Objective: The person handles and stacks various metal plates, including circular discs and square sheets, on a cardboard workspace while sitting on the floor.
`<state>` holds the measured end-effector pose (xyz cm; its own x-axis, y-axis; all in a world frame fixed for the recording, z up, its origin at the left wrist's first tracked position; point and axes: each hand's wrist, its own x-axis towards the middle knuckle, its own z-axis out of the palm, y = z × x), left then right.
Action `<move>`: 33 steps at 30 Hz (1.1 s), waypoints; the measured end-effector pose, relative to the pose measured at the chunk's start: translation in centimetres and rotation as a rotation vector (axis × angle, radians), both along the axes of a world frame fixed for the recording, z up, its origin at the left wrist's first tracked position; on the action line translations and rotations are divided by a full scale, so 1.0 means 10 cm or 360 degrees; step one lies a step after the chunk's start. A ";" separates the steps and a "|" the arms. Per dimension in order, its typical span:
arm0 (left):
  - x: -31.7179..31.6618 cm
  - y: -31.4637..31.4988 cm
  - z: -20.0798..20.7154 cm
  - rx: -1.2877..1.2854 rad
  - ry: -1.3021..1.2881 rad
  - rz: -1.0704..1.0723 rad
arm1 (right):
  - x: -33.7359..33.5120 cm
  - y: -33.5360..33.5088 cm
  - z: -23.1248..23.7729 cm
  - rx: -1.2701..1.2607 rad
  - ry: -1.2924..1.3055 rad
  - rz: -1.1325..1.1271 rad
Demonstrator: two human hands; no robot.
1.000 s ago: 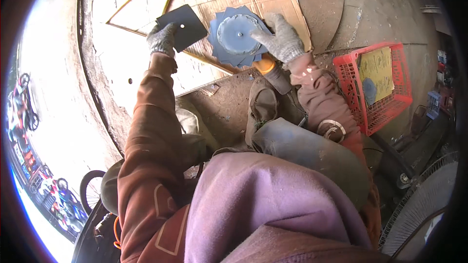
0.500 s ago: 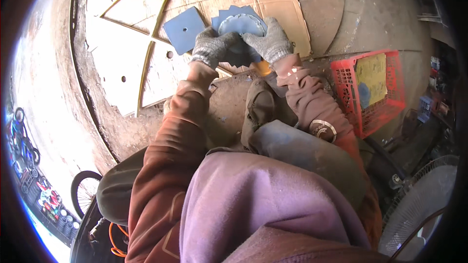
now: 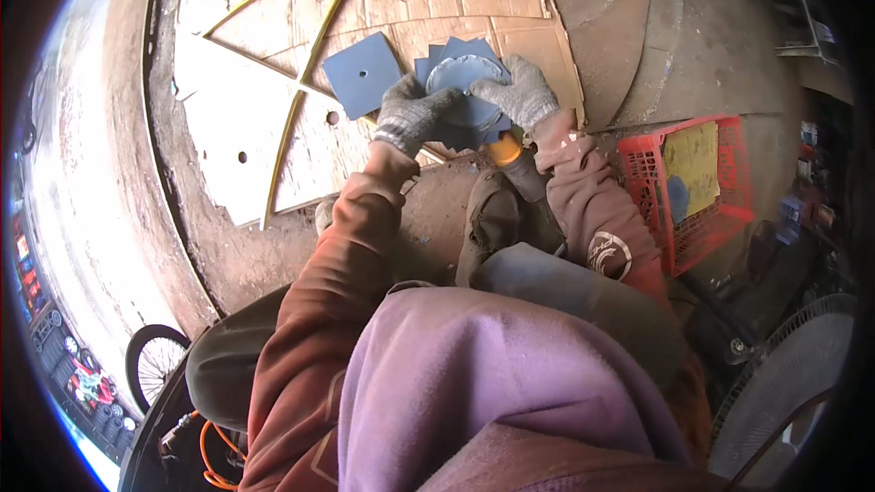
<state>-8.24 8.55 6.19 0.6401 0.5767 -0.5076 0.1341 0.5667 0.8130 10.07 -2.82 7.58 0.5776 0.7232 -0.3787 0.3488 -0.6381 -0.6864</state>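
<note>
Both my hands wear grey knitted gloves. A round blue-grey disc (image 3: 468, 73) with a pale, ragged rim lies over a fanned stack of square blue sheets (image 3: 422, 66). My left hand (image 3: 410, 115) grips the disc's lower left edge, its thumb laid across the face. From the right, my right hand (image 3: 523, 96) closes on the opposite edge, thumb pointing to the disc's middle. The fingers beneath are hidden. Left of the stack, a single square blue sheet (image 3: 354, 84) with a small centre hole lies flat on the cardboard (image 3: 437, 0).
A thin yellowish strip (image 3: 290, 141) curves over the cardboard. Near my shoe (image 3: 488, 219) is a yellow-orange object (image 3: 503, 149), partly hidden. A red plastic crate (image 3: 647, 196) with a yellow sheet stands at right; a fan (image 3: 784, 392) is at lower right, a spoked wheel (image 3: 157, 360) at lower left.
The view has shifted, so the scene sits slightly lower and further right. Both hands stay on the disc, and more of the yellow-orange object shows.
</note>
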 end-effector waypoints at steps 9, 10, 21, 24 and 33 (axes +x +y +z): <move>-0.08 0.20 0.08 -0.0223 -0.0019 -0.0204 | -0.05 -0.06 -0.03 0.0244 0.0094 -0.0083; -0.07 0.20 0.08 -0.0229 -0.0031 -0.0199 | -0.05 -0.07 -0.04 0.0311 0.0105 -0.0099; 0.03 0.33 0.14 -0.0324 0.0144 -0.0306 | 0.10 -0.04 -0.18 0.0145 0.0397 -0.0059; 0.09 0.30 0.21 -0.0122 0.0267 -0.0365 | 0.03 -0.02 -0.06 0.0191 0.0612 -0.0131; 0.13 0.28 0.30 -0.0053 0.0372 -0.0424 | 0.06 0.00 -0.08 0.0022 0.0505 -0.0007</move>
<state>-6.95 11.32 9.19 0.6300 0.3858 -0.6740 0.4612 0.5125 0.7243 10.70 -2.81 6.82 0.4352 0.7274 -0.5306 0.1128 -0.6288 -0.7694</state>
